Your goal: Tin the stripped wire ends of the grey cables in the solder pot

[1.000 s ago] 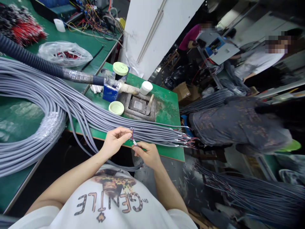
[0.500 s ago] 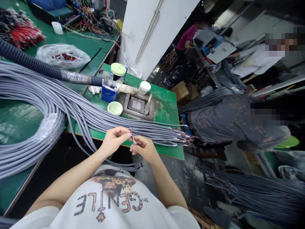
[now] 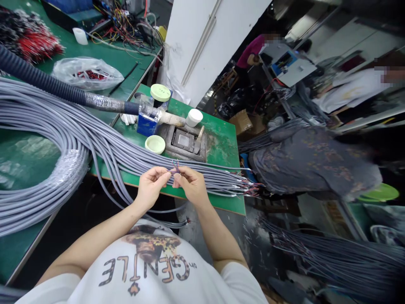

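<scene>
Thin coloured wires (image 3: pixel 176 165) at a cable's end stick up between my two hands. My left hand (image 3: pixel 153 184) pinches some of them between thumb and forefinger. Close beside it, fingertips nearly touching, my right hand (image 3: pixel 190 182) is closed on the same wires. The grey cable they belong to is mostly hidden by my fingers. Just behind my hands a thick bundle of grey cables (image 3: pixel 126 145) runs across the green bench, its stripped ends (image 3: pixel 248 185) fanning out at the right.
A solder pot (image 3: pixel 184 141) with a wooden-handled scraper sits beyond the cables. Around it are a pale green dish (image 3: pixel 155 144), a white cup (image 3: pixel 194 117) and a black suction hose (image 3: pixel 47 82). A coiled cable bundle (image 3: pixel 68 169) lies left. Other people work at the right.
Both hands have risen slightly, and my right hand has turned so its fingers point up beside my left. The coloured wires now spread above the fingertips. The view has shifted slightly.
</scene>
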A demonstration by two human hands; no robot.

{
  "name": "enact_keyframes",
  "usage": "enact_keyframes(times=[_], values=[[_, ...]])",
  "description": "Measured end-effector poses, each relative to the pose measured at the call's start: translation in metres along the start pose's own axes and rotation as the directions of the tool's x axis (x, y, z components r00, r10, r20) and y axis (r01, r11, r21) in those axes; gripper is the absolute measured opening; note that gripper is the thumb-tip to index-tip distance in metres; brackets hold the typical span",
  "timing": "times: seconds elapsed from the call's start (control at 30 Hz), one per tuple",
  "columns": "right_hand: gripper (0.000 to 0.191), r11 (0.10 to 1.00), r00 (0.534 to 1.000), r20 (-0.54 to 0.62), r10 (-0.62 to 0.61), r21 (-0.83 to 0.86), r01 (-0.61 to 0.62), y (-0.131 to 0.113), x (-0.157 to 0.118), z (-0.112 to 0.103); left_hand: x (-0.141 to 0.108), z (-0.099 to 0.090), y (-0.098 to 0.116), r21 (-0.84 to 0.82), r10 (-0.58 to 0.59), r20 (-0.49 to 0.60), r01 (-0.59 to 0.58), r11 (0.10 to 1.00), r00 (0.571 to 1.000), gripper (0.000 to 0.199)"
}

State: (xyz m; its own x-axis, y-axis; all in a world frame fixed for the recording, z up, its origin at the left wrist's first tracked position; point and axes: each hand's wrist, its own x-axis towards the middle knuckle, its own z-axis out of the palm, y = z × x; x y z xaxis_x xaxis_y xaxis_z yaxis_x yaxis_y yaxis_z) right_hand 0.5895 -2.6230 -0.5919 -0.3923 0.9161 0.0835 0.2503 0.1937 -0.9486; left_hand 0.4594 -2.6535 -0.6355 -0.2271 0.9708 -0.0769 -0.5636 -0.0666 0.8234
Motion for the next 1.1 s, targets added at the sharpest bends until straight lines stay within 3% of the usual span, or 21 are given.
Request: enact_keyframes(times=[0.23,0.33,0.4,0.5,0.57,0.63,0.9,1.1], values=[[0.029,0.992,0.995,-0.077,-0.063,-0.110,0.054,-0.011,0.018,0.004,0.009,-0.001,-0.002,-0.040,0.017,0.003,-0.017,0.999,1.000,0.027],[0.026,0.966,0.988,-0.081,-0.129,-0.234,0.107,-0.016,0.035,0.001,0.017,-0.012,0.000,0.137,0.119,0.052,-0.125,0.983,0.991,0.022],[0.023,0.947,0.987,-0.061,-0.148,-0.297,0.124,-0.016,0.051,-0.003,0.024,-0.025,0.001,0.349,0.289,0.112,-0.310,0.884,0.951,0.015],[0.021,0.919,0.988,-0.005,-0.151,-0.368,0.139,-0.011,0.076,-0.011,0.034,-0.044,-0.003,0.582,0.497,0.226,-0.525,0.621,0.838,0.011],[0.022,0.891,0.988,0.003,-0.156,-0.431,0.142,-0.005,0.092,-0.018,0.039,-0.054,-0.009,0.646,0.531,0.300,-0.578,0.498,0.793,0.012],[0.023,0.852,0.988,-0.009,-0.151,-0.508,0.126,0.004,0.105,-0.028,0.041,-0.059,-0.014,0.674,0.521,0.357,-0.600,0.432,0.776,0.014],[0.025,0.626,0.996,-0.092,-0.015,-0.777,-0.062,0.036,0.131,-0.077,0.041,-0.062,-0.020,0.670,0.496,0.400,-0.615,0.415,0.771,0.014],[0.029,0.504,0.994,-0.101,0.041,-0.857,-0.108,0.047,0.139,-0.085,0.042,-0.063,-0.020,0.660,0.508,0.402,-0.626,0.415,0.762,0.012]])
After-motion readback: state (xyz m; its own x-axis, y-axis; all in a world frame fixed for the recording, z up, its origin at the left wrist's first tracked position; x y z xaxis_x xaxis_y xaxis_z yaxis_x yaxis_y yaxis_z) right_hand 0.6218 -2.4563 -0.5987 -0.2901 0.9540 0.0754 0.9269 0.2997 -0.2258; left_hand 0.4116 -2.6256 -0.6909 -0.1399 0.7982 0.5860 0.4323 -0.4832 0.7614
